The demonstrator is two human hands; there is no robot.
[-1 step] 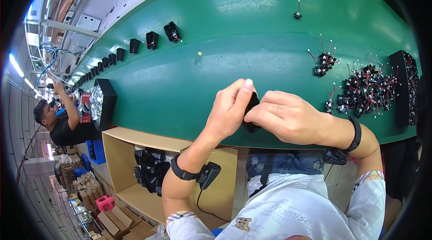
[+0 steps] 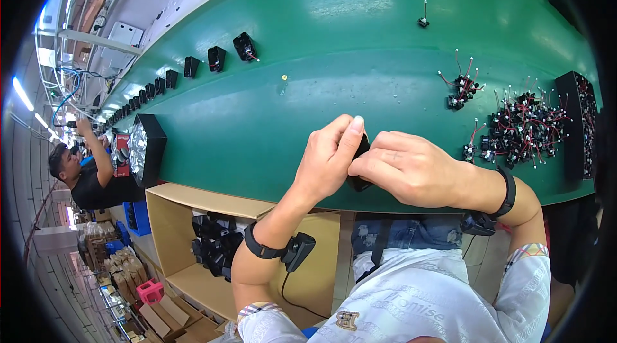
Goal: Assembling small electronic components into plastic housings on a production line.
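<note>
Near the front edge of the green work surface (image 2: 373,86), my left hand (image 2: 324,158) is wrapped round a small black plastic housing (image 2: 364,145), with the thumb pointing up along it. From the other side, my right hand (image 2: 406,169) is closed, its fingertips pressed at the housing's opening. Whatever those right fingertips may pinch is hidden behind them. To the right lies a pile of small black parts with red wires and white connectors (image 2: 524,127). A smaller cluster of the same parts (image 2: 463,89) sits just left of the pile.
Black housings (image 2: 216,59) stand in a row toward the far left. A black foil-lined box (image 2: 149,150) is at the left edge. Below it, a cardboard box (image 2: 186,266) holds black housings. A black bin (image 2: 574,126) bounds the right side. Another person (image 2: 96,172) works at far left.
</note>
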